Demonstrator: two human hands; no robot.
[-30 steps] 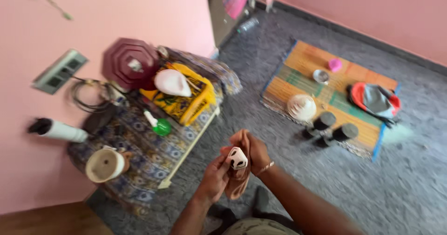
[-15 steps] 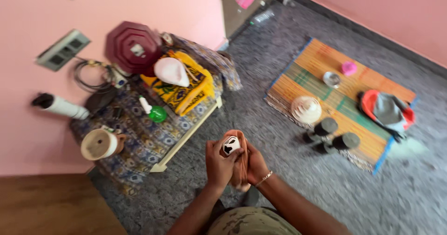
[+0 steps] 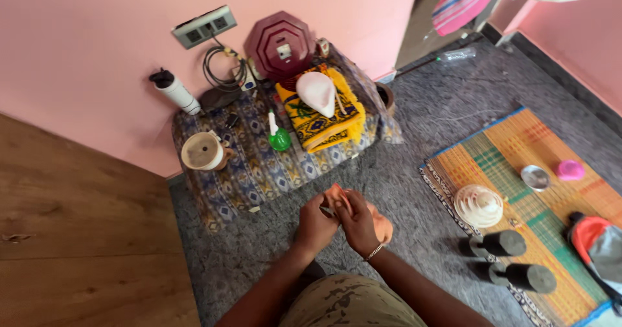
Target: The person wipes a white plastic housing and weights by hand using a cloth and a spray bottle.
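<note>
We have a single view, from a camera worn on the head, looking steeply down past our own forearms at the grey floor [image 3: 414, 171]. It sits close above our hands, while the pink wall [image 3: 97, 55] and straw mat [image 3: 544, 204] lie farther off.

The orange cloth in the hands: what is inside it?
Both hands bunch the orange cloth closed. Only cloth folds and fingers show; anything wrapped inside is covered and cannot be seen.
</note>
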